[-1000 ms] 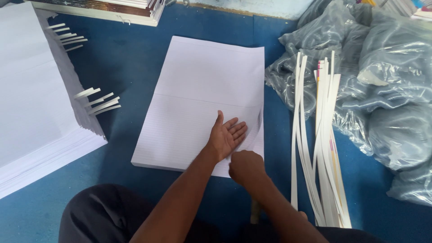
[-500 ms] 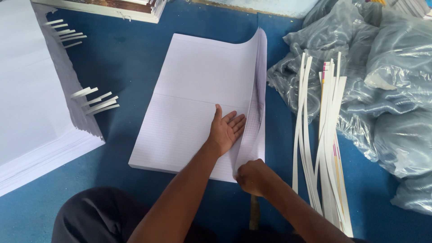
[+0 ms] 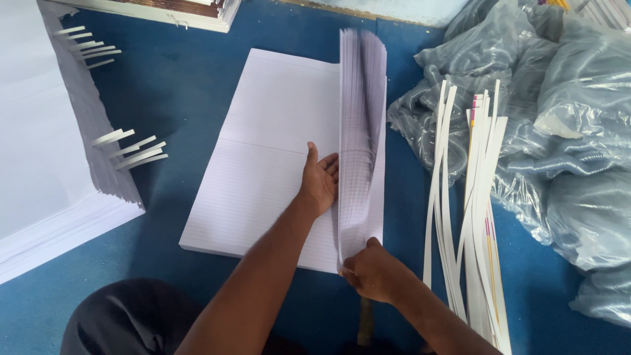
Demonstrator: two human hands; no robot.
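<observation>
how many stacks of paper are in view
3: the ruled stack under the left hand, a big stack at left, another at the top edge. More may lie out of frame.

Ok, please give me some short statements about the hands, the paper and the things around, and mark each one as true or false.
1. The left hand lies flat on the ruled paper stack. True.
2. The right hand lifts a bundle of sheets at the stack's right edge. True.
3. The floor is red. False: it is blue.
4. The white paper strips lie left of the stack. False: the long strips lie to its right, beside the clear plastic bags.
5. A second, bigger paper pile lies at the left. True.
</observation>
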